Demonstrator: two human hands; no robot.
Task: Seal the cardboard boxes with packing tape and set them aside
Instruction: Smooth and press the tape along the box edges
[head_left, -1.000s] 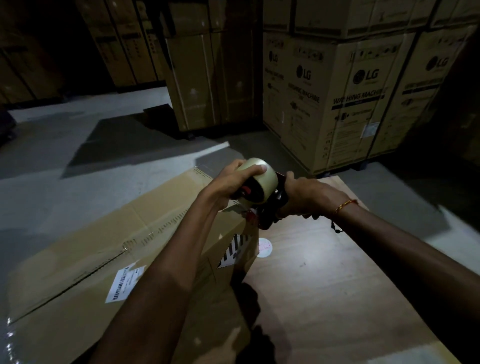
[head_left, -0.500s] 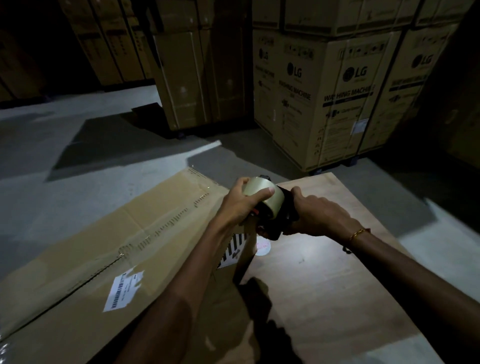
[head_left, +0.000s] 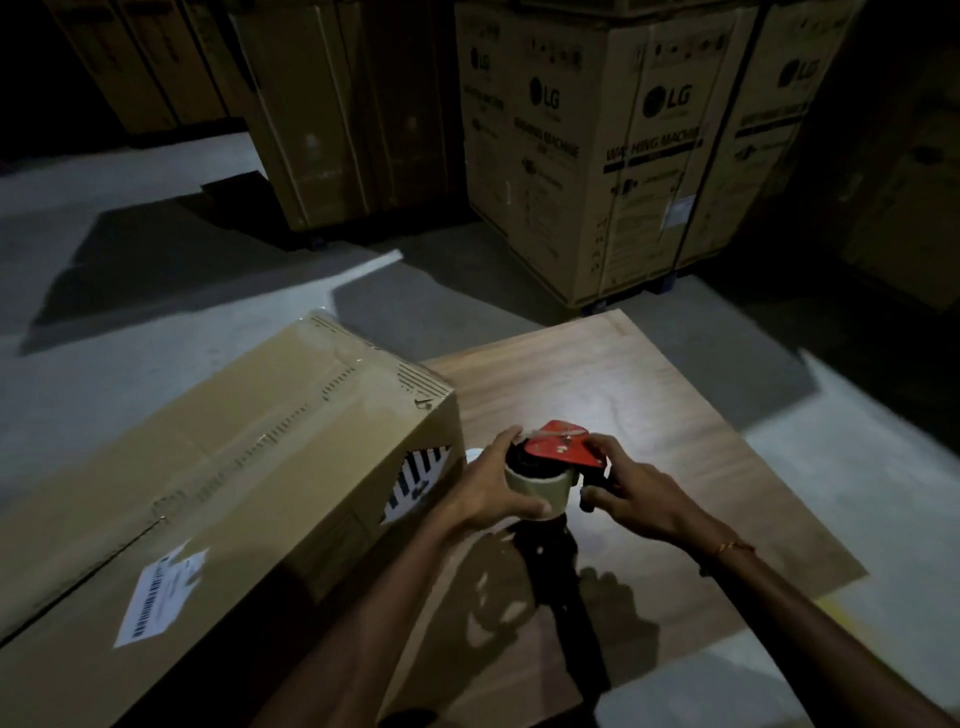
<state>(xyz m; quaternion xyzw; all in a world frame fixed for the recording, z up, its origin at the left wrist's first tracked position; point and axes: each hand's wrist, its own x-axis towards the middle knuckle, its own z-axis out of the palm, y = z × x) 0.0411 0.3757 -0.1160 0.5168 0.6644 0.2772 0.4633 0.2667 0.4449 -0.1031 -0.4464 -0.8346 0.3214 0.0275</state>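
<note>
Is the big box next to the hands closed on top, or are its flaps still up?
Closed. The box has its top flaps lying flat, meeting along a centre seam. Whether tape covers that seam, cannot tell in this dim light.

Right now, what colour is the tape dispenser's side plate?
Red, on the tape dispenser; the head view shows it.

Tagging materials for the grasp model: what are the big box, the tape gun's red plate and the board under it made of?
Cardboard box: brown corrugated card, matte, with printed marks and a paper barcode label. Tape dispenser's red plate: smooth, slightly glossy, plastic or painted metal, can't tell. Board: wood or plywood by the visible grain, with a dull sheen.
</note>
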